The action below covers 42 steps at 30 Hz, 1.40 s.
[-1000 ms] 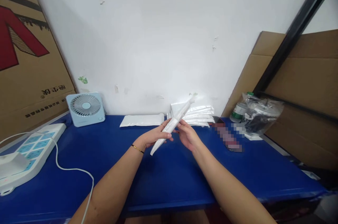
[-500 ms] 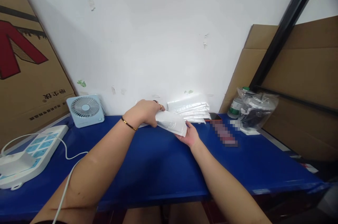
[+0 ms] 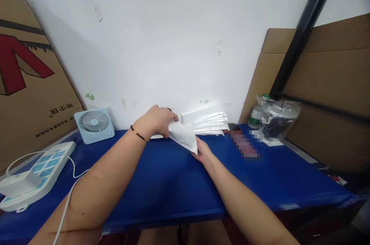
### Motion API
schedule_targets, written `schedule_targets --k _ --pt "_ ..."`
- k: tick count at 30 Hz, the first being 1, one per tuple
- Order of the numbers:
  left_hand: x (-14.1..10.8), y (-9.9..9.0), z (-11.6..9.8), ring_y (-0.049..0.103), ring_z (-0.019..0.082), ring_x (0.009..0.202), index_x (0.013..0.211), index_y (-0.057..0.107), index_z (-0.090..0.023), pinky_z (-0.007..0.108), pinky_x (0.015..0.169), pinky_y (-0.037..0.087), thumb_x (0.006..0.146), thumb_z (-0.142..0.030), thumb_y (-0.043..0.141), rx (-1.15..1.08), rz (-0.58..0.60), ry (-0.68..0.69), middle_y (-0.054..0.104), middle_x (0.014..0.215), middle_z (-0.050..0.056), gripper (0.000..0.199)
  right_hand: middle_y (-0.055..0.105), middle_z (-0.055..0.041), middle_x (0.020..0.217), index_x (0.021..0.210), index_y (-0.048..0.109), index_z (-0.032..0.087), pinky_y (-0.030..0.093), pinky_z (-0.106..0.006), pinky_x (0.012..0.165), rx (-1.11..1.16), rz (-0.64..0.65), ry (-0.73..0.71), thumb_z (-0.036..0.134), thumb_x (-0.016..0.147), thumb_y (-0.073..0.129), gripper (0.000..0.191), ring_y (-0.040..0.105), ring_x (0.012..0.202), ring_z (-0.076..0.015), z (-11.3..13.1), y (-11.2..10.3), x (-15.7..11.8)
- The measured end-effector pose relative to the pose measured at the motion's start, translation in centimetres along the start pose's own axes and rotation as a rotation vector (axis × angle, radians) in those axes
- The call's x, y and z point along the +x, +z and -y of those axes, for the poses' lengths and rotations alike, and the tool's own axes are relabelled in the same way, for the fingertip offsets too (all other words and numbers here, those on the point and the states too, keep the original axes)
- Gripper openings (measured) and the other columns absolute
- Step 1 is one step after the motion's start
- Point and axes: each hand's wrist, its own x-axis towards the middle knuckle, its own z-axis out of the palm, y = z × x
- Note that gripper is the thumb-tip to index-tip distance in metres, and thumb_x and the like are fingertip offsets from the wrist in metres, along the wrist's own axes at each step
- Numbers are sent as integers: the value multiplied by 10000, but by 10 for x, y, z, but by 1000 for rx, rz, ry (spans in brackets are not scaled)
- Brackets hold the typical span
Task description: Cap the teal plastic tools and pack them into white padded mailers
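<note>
A white plastic mailing bag (image 3: pixel 183 137), plump and a little creased, slants above the table between my two hands. My left hand (image 3: pixel 159 122), with rings on its fingers, is closed on the bag's upper left end. At the lower right end, my right hand (image 3: pixel 201 151) grips the edge; some of its fingers are hidden behind the bag. Just behind it, a fanned pile of similar white bags (image 3: pixel 206 120) leans by the wall. Part of another white item (image 3: pixel 157 136) shows under my left hand.
On the left of the blue table (image 3: pixel 162 187) are a light blue fan (image 3: pixel 95 122) and a white power strip (image 3: pixel 54 166) with a cable. A phone (image 3: pixel 233 128), a bottle (image 3: pixel 256 117) and a clear bag with a dark item (image 3: pixel 276 121) stand right. Cardboard flanks both sides.
My right hand and the bag's lower end have shifted slightly left and down, so the bag tilts more steeply. My left hand keeps its hold. The camera view has shifted slightly.
</note>
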Motion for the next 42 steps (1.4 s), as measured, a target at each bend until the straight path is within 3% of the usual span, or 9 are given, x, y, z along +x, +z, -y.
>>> schedule_targets --k 4,8,14,18,24,29,34,39,42 --pt "0 5 6 597 249 965 1158 588 -340 363 925 348 524 -257 694 -54 14 -4 644 1112 26 649 470 40 421 697 550 174 283 -197 281 -336 -52 -200 464 772 623 308 403 319 -92 9 -7 1" --pt "-1 12 15 609 246 944 1135 602 -350 357 925 356 505 -259 701 -63 29 -67 650 1107 23 644 429 53 408 645 503 189 208 -188 289 -605 -172 -336 508 782 575 355 382 308 -85 32 -35 6" --pt "-3 15 20 620 237 888 1093 627 -342 373 919 344 473 -189 699 -25 140 -146 674 1076 24 642 421 27 389 501 494 200 331 -241 440 -951 -282 -478 509 738 590 401 486 421 -147 45 -73 0" --pt "-6 11 21 620 228 852 1083 632 -340 373 914 326 466 -152 698 -17 148 -179 683 1045 24 648 510 -22 555 508 517 204 374 -274 619 -1114 -322 -602 487 772 541 387 548 668 -203 37 -73 0" --pt "-13 8 42 559 276 986 981 674 -355 448 984 198 469 -141 725 -7 37 -239 678 1016 25 558 565 -70 852 752 666 202 383 -315 755 -1504 -299 -696 446 847 459 333 516 865 -226 27 -69 4" --pt "-17 9 60 544 276 1006 928 689 -338 521 1032 45 564 -186 691 -37 -76 -257 661 904 10 394 586 -77 928 848 690 232 352 -376 817 -1561 -283 -675 486 867 448 352 478 955 -256 28 -66 -1" --pt "-22 8 80 539 281 1025 910 691 -304 523 1043 49 621 -216 659 -109 -141 -294 637 884 20 304 597 -56 1047 956 691 277 316 -416 879 -1544 -154 -662 578 867 401 427 475 1041 -259 30 -61 -9" --pt "-31 8 88 529 311 1046 1005 667 -345 537 1045 95 556 -173 677 -108 -134 -337 649 944 22 481 588 -47 1091 1009 680 295 310 -418 916 -1543 -40 -647 582 865 402 426 468 1090 -258 32 -61 -11" --pt "-38 31 92 536 328 1068 1122 613 -372 563 1045 123 517 -131 663 -141 -67 -380 650 1071 33 653 586 -49 1100 1024 677 288 315 -421 926 -1544 37 -650 507 873 438 358 466 1095 -254 32 -63 -10"
